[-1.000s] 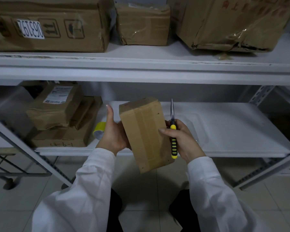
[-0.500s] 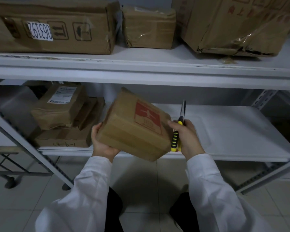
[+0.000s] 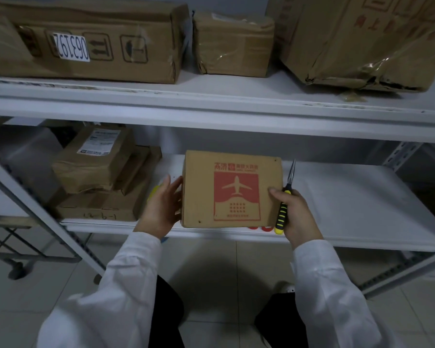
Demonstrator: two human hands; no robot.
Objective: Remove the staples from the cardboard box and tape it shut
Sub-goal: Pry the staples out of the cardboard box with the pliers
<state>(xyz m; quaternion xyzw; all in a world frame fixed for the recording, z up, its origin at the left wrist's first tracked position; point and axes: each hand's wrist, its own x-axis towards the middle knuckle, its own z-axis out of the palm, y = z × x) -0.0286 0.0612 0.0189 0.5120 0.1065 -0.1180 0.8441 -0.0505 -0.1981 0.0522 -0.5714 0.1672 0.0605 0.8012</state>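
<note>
White metal racking fills the view, with brown parcels (image 3: pixel 93 156) stacked at 9 o'clock on the lower shelf (image 3: pixel 349 212). The cardboard box (image 3: pixel 232 189) sits at the front edge of that shelf, dead centre before me, its printed face with the red aeroplane turned up toward me. I judge that it rests on the shelf, not in the air, though its underside is hidden.

My left hand (image 3: pixel 162 205) lies flat against the box's 9 o'clock side, fingers straight, steadying and not clasping. My right hand (image 3: pixel 298 214) is at the 3 o'clock side, curled round the yellow-and-black handle of the pliers (image 3: pixel 285 197), with the thumb pressed onto the box's right margin.

What matters for the next move is how the pliers lie. Their long axis runs toward 12 o'clock, parallel to the box's right edge and just beside it, so the tips point past the box and not at it. The box lies at 9 o'clock from those tips. A small dark spot (image 3: pixel 275 160) shows at the face's 1 o'clock corner and another (image 3: pixel 199 221) at its 7 o'clock corner; whether these are staples or holes I cannot tell. The 1 o'clock one is much nearer the tips, so I would swing them leftward there first. A sliver of yellow (image 3: pixel 154 190) behind my left hand may be the tape.
</note>
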